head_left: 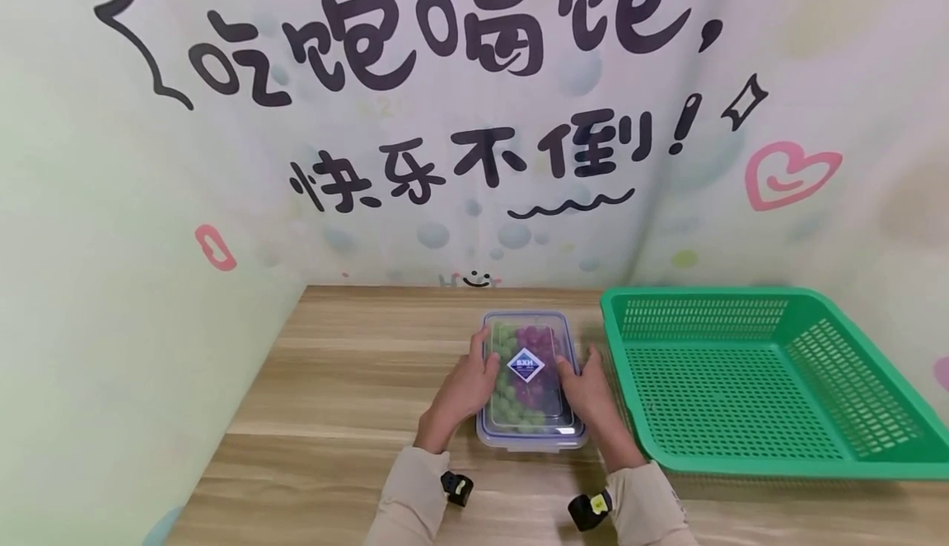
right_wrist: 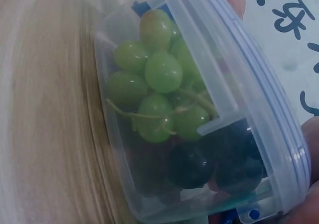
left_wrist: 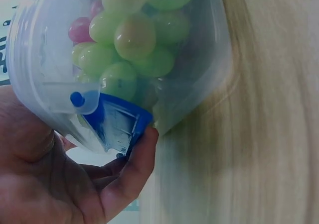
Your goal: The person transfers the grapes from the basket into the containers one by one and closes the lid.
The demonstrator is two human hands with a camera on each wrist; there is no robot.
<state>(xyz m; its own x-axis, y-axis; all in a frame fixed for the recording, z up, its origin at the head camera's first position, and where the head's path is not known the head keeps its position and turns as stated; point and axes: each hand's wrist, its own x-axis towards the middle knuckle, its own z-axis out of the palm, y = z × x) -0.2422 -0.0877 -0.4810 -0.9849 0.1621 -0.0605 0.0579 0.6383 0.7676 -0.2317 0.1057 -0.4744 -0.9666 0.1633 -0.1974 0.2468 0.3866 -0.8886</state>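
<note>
A clear plastic food container (head_left: 519,428) with a transparent lid lies on the table, its diamond label (head_left: 525,365) facing up. Green grapes (left_wrist: 104,57) and reddish-purple ones show through the plastic, and dark grapes (right_wrist: 192,164) sit at one end in the right wrist view. My left hand (head_left: 463,385) grips the left side, thumb on the lid's edge. In the left wrist view its fingertip touches a blue side latch (left_wrist: 112,119), which stands out from the wall. Along the right side my right hand (head_left: 591,389) holds the container, thumb over the lid; its fingers are mostly hidden.
A large green plastic basket (head_left: 617,381) with perforated walls stands close to the right of the container. The wood-grain table (head_left: 334,381) reaches back to a wall covering (head_left: 415,258) printed with black characters.
</note>
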